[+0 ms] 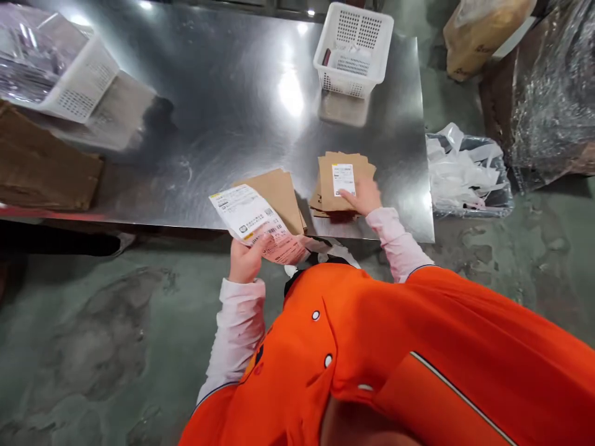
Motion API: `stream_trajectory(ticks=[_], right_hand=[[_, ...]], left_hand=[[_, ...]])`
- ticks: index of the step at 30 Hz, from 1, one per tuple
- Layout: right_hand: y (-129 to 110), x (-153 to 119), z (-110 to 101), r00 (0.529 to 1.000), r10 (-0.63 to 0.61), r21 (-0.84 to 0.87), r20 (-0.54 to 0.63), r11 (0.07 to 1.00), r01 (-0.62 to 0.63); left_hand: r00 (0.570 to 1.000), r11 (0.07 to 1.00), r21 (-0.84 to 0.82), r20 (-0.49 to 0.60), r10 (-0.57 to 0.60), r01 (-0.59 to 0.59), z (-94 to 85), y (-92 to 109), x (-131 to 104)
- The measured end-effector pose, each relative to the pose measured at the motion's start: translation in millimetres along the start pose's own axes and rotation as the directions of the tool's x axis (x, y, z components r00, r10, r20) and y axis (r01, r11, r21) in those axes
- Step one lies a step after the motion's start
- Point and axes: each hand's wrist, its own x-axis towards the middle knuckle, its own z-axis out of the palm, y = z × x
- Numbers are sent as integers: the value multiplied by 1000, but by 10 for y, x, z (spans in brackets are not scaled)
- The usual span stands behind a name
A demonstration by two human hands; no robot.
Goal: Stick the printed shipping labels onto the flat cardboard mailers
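Note:
My left hand point(246, 257) is closed on a strip of printed shipping labels point(251, 217), its thumb on top. The strip's lower end hangs over the table's front edge. Just behind the strip lies a stack of plain brown cardboard mailers point(279, 192). To its right sits a second, uneven pile of brown mailers point(325, 192), the top one bearing a white label point(343, 178). My right hand point(365, 197) rests on that pile with fingers spread, its thumb at the label's lower edge. Some of its fingers are blurred.
A white perforated basket point(353, 52) with a few small items stands at the table's back right. Another white basket point(83, 87) full of clear packets is at the left, behind a brown cardboard box point(46, 164). A lined bin point(469, 173) of white scraps stands beside the steel table point(223, 111).

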Motion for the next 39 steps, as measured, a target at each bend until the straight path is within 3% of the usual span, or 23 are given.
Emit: stream_trajectory(ticks=[1, 2, 4, 5, 6, 7, 8, 10, 11, 12, 15, 18, 19, 23, 26, 27, 29, 32, 34, 37, 39], right_hand=[[-121, -76, 2, 993, -11, 26, 121, 1000, 8], [-283, -182, 42, 957, -59, 128, 286, 992, 23], [-647, -457, 202, 781, -285, 448, 556, 894, 7], [-810, -607, 298, 733, -367, 579, 573, 814, -45], [-938, -750, 389, 722, -403, 664, 563, 740, -105], [-1026, -879, 466, 738, -386, 699, 554, 697, -160], [-1076, -983, 525, 746, -345, 690, 569, 694, -206], [-1092, -1092, 580, 686, -301, 584, 662, 781, -222], [-1084, -1093, 583, 653, -299, 519, 696, 838, -169], [-1081, -1063, 577, 648, -305, 465, 698, 881, -86], [-1153, -878, 544, 698, -393, 408, 599, 900, 156], [-1298, -745, 524, 645, -481, 409, 594, 871, 273], [-1337, -735, 519, 643, -488, 395, 590, 869, 297], [-1413, -812, 490, 727, -455, 319, 514, 888, 331], [-1438, -813, 509, 746, -429, 310, 510, 900, 305], [-1450, -763, 541, 753, -426, 312, 501, 901, 302], [-1486, -565, 664, 774, -429, 292, 465, 900, 324], [-1546, -69, 983, 830, -406, 179, 381, 914, 365], [-1568, 285, 1227, 873, -358, 95, 331, 933, 346], [-1549, 651, 1501, 912, -273, -13, 307, 957, 291], [-1517, 735, 1581, 911, -241, -73, 334, 957, 280]], left_hand=[[999, 999, 22, 24, -38, 37, -13, 0, -57], [994, 995, 48, 65, -91, 88, -23, 2, -116], [950, 970, 108, 205, -237, 219, -27, 7, -225], [908, 950, 138, 284, -308, 279, -23, 4, -268], [873, 935, 152, 334, -355, 322, -15, -7, -299], [868, 929, 134, 333, -369, 344, -6, -28, -318], [893, 934, 81, 276, -356, 347, 2, -60, -327], [953, 949, -81, 41, -301, 304, 14, -146, -329], [955, 950, -149, -72, -288, 276, 16, -189, -330], [947, 947, -188, -141, -289, 260, 15, -228, -336], [944, 942, -154, -99, -313, 297, 6, -294, -391], [961, 956, -121, -45, -274, 267, 0, -323, -458], [965, 962, -128, -72, -252, 242, 0, -337, -472], [947, 978, -77, -245, -206, 193, 15, -428, -480], [931, 977, -53, -298, -213, 206, 26, -487, -459], [934, 972, -72, -271, -234, 223, 19, -501, -452], [937, 942, -121, -120, -328, 314, -19, -528, -438], [855, 847, -129, 127, -502, 516, -117, -594, -424], [807, 798, -135, 177, -563, 587, -182, -669, -423], [802, 785, -166, 177, -571, 596, -255, -810, -470], [793, 781, -143, 158, -588, 608, -310, -898, -568]])
